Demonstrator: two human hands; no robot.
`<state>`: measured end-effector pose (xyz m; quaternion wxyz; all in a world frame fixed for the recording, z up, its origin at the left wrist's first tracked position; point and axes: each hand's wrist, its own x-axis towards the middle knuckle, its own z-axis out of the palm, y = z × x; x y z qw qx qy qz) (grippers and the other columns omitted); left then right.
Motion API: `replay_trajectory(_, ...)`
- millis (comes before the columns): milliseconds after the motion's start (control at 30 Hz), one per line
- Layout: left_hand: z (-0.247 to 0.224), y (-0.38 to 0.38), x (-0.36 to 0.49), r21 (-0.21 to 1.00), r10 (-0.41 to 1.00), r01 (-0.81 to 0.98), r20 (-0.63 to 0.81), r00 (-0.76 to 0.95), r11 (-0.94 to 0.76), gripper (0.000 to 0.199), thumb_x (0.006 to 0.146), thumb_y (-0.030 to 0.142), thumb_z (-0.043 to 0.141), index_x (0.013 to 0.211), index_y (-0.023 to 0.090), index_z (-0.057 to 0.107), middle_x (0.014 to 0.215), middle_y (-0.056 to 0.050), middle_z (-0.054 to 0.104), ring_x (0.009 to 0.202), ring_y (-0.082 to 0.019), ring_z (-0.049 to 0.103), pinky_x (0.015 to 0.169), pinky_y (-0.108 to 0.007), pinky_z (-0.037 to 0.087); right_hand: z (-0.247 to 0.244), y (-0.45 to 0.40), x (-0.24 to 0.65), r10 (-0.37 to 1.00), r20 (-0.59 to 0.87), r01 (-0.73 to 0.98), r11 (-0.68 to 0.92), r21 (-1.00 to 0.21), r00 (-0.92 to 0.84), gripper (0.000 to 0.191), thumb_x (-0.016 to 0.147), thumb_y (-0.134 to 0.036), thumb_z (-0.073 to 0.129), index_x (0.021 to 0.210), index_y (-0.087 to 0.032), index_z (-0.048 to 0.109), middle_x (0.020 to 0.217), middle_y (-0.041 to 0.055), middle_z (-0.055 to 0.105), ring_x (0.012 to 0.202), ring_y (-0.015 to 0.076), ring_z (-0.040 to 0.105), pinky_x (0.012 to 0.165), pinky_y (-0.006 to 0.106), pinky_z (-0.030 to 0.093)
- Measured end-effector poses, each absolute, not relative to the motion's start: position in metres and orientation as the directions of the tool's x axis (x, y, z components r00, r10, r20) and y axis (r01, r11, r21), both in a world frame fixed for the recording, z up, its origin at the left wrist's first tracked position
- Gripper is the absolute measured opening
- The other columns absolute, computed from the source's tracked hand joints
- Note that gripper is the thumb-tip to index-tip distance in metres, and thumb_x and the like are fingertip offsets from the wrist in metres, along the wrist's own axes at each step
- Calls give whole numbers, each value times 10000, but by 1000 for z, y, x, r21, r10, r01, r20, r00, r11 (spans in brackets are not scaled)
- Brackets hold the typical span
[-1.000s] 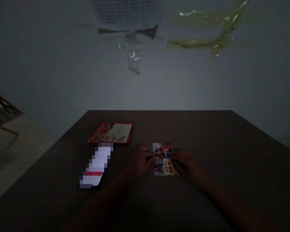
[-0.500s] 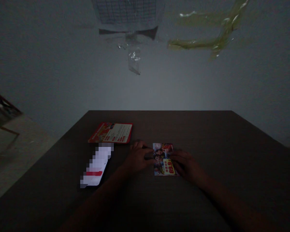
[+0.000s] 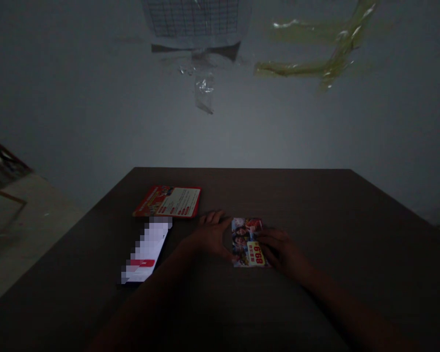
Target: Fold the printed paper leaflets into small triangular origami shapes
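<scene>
A small colourful printed leaflet [image 3: 246, 244] with "89.9" on a yellow patch lies flat on the dark table [image 3: 220, 313]. Beside its left edge is my left hand [image 3: 213, 237], fingers spread, with thumb and index finger apart near two corners of the leaflet. My right hand [image 3: 280, 249] rests at the right edge, its fingers stretched out over that side of the leaflet. Both hands are dim, and the right fingertips blend into the print.
A lit phone [image 3: 148, 249] with a partly blurred screen lies to the left of my left hand. Behind it sits a red and cream printed sheet or stack [image 3: 172, 201]. A pale wall [image 3: 278, 132] with tape stands behind the table.
My left thumb has moved down and away from the index finger, so the left hand is spread wider along the leaflet's edge. The right hand and leaflet have barely moved.
</scene>
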<state>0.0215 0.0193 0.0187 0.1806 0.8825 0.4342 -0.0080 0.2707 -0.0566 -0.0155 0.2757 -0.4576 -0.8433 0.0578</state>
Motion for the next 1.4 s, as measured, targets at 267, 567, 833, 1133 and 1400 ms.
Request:
replay_trajectory(267,11,21,20,315,745,756,-184,642,-574,1370,340,774,689,1453,172,164,1522,-214,42,1379,-412,18,1071,-580,67,-17,-56,271,803,394,728,583,-361,-447,243,855,-171,516,1067,-207,629,1091,98,652,1002,225,590,874,424,482)
replay_trajectory(567,14,-2,18,413,670,607,9,742,-679,1159,454,746,683,1402,185,322,1479,-149,271,1339,-347,240,1095,-461,172,-20,-56,271,812,404,731,568,-377,-422,267,852,-171,519,1094,-206,626,1105,101,648,1014,232,584,885,422,470)
replay_trajectory(833,21,-10,21,452,581,459,177,795,-765,608,644,488,724,1186,258,577,1265,-58,555,1165,-260,483,1002,-394,325,-21,-56,273,823,401,725,554,-408,-403,250,857,-193,523,1082,-220,631,1111,93,652,1033,234,581,885,412,472)
replay_trajectory(1133,21,-12,25,496,571,405,243,784,-768,234,861,307,527,1029,199,651,1010,-49,692,946,-180,619,860,-314,436,-4,-63,277,841,376,689,536,-488,-388,318,861,-337,542,1156,-225,584,1144,105,632,1068,253,567,891,439,464)
replay_trajectory(1400,16,-10,23,511,617,439,252,746,-739,264,901,327,478,1060,192,640,1037,-67,682,939,-178,619,822,-304,453,-18,-57,279,811,398,708,575,-411,-428,322,800,-220,586,1122,-213,599,1133,113,633,1053,255,561,891,463,443)
